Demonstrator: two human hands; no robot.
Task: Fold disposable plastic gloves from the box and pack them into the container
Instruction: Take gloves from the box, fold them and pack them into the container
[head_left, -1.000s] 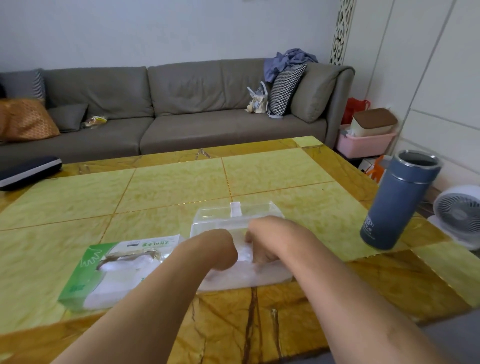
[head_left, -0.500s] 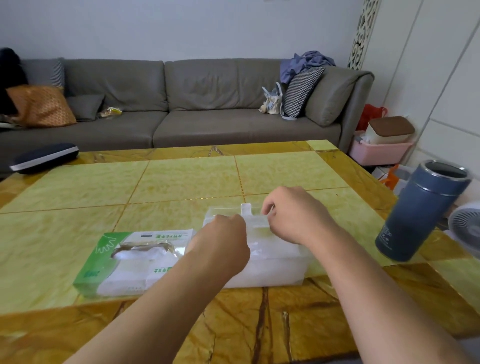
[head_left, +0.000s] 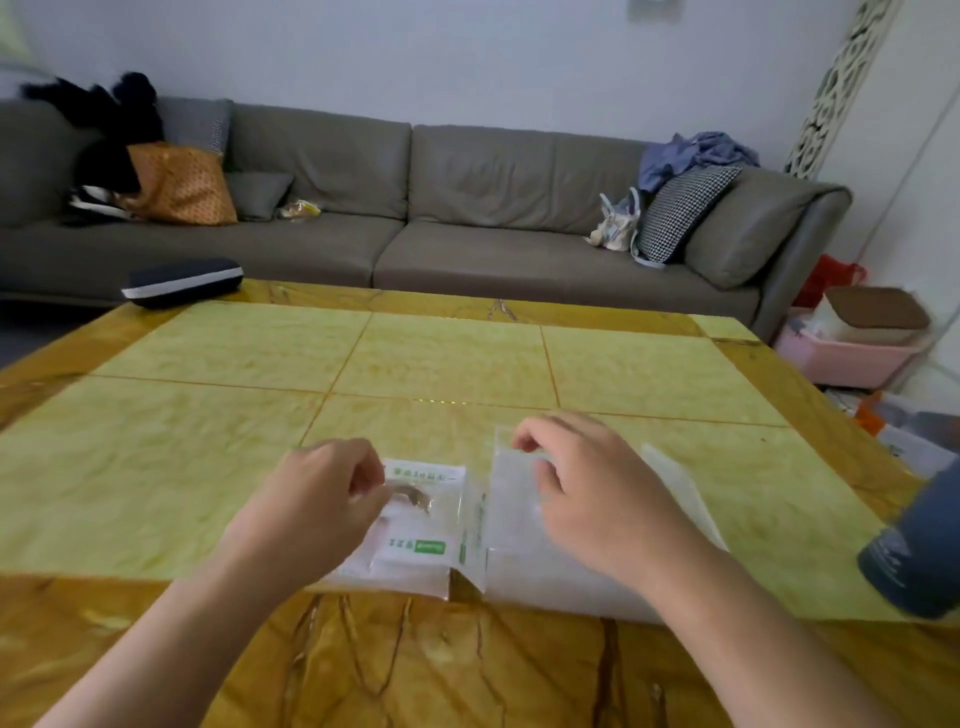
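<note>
Both hands are over the work at the near side of the table (head_left: 457, 358). The left hand (head_left: 311, 499) sits above the glove box (head_left: 421, 519), the green-and-white carton lying flat with its oval opening facing up; its fingers are curled down at that opening, and it looks as though thumb and fingertips are nipping at the film inside, though the frame is too blurred to say for certain that a glove is caught. The right hand (head_left: 587, 499) hovers over the clear container (head_left: 571, 582), which stands just beside the box on its right, the two nearly touching. Its fingers are bent and the thumb is drawn toward the forefinger near the container's far rim, but what it holds, if anything, cannot be told: the plastic is see-through and smeared by motion.

By the look of it, this is the drawing step: getting a glove out of the box, the container being steadied or opened alongside. No folded glove shows on the tabletop.

The next move calls for a clean pull of one thin glove free of the slot, then laying it flat for folding. A blue flask (head_left: 914, 551) stands close at the right edge, so the right arm wants care there.
</note>
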